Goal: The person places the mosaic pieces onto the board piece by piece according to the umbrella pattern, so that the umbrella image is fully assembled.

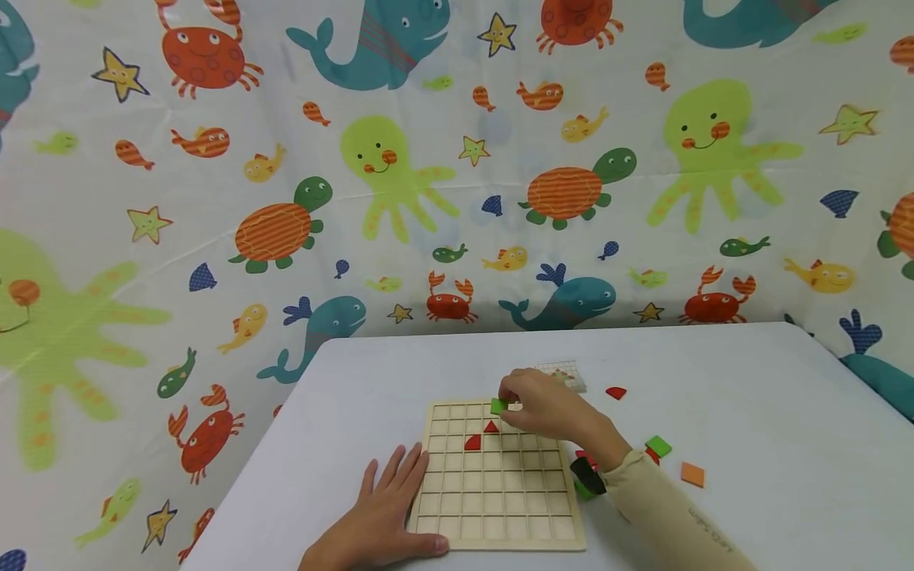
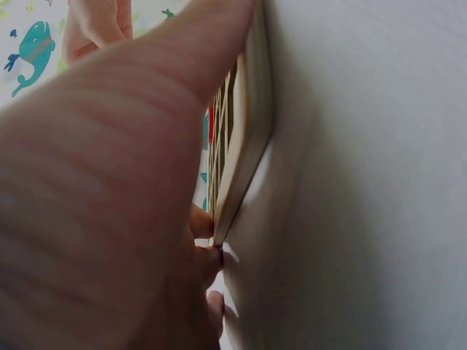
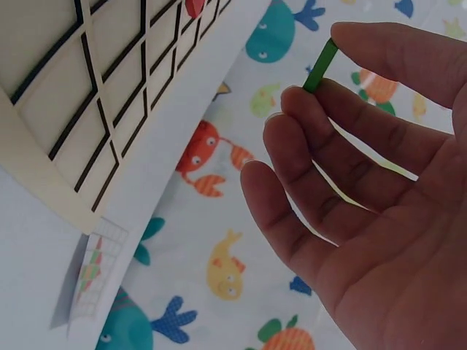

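Note:
A pale wooden grid board lies flat on the white table. My left hand rests at its lower left corner, fingers straight along the left side and thumb on the front edge. Over the far part of the board my right hand pinches a thin green square tile between thumb and index finger, its other fingers bent loosely. In the head view this tile hangs near the top rows. Below it, a red triangle and a red quarter-circle piece sit in grid cells.
Behind the right hand lies a small printed grid card. Right of the board are a red piece, a green square, an orange square and other pieces partly hidden by the right forearm. A sea-animal cloth hangs behind the table.

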Demonstrator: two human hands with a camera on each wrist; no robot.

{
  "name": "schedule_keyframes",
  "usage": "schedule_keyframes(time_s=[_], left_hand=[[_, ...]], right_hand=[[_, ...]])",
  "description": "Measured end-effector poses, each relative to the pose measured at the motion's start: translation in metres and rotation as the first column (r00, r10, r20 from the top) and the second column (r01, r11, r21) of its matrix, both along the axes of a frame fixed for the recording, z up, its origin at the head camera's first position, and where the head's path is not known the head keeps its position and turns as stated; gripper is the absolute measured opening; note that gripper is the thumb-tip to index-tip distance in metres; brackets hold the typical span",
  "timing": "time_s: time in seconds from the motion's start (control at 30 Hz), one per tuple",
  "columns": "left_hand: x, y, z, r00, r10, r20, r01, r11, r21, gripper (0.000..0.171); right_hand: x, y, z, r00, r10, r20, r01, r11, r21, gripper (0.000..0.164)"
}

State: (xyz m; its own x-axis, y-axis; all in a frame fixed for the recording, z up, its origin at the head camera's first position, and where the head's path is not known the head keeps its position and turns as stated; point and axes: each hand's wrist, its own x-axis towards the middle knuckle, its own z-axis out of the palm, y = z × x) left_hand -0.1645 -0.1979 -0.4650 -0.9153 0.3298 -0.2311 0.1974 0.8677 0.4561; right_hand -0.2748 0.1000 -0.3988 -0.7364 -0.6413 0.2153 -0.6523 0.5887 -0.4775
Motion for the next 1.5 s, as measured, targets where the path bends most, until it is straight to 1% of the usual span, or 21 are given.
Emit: schedule_keyframes(time_s=[0.1,0.3,0.47,0.6,1.0,1.3,1.4,1.5], left_hand=[[0.001,-0.002,0.001,1.0,0.015,0.005,-0.015,1.0,-0.011,0.132],[0.0,-0.003,0.002,1.0,0.009,0.004,-0.009,1.0,0.001,0.131],[-0.001,-0.002,0.002,1.0,0.013,-0.003,-0.013,1.0,0.0,0.133],[-0.001,-0.002,0.001,1.0,0.016,-0.003,-0.016,1.0,0.0,0.132],[-0.004,-0.004,-0.001,1.0,0.009,-0.004,-0.009,1.0,0.011,0.132],[-0.003,-0.001,-0.002,1.0,0.02,0.003,-0.02,1.0,0.005,0.133],[-0.003,-0.002,-0.001,1.0,0.011,0.007,-0.011,1.0,0.016,0.132],[-0.003,-0.004,0.0,1.0,0.003,0.012,-0.004,1.0,0.026,0.13]], right_hand=[[0.002,-0.007,-0.003,1.0,0.006,0.011,-0.007,0.999,0.033,0.009],[0.003,-0.019,-0.016,0.999,0.038,-0.023,-0.034,0.989,0.143,0.011],[0.005,-0.026,-0.025,0.999,0.028,-0.042,-0.019,0.978,0.206,0.013],[0.006,-0.028,-0.029,0.998,0.019,-0.063,-0.003,0.973,0.232,0.013],[0.005,-0.033,-0.035,0.994,0.011,-0.106,0.02,0.959,0.283,0.013],[0.007,-0.031,-0.034,0.997,0.011,-0.082,0.012,0.96,0.278,0.015],[0.006,-0.03,-0.032,0.999,0.02,-0.047,-0.007,0.964,0.266,0.014],[0.004,-0.027,-0.027,0.999,0.042,0.034,-0.049,0.973,0.226,0.012]])
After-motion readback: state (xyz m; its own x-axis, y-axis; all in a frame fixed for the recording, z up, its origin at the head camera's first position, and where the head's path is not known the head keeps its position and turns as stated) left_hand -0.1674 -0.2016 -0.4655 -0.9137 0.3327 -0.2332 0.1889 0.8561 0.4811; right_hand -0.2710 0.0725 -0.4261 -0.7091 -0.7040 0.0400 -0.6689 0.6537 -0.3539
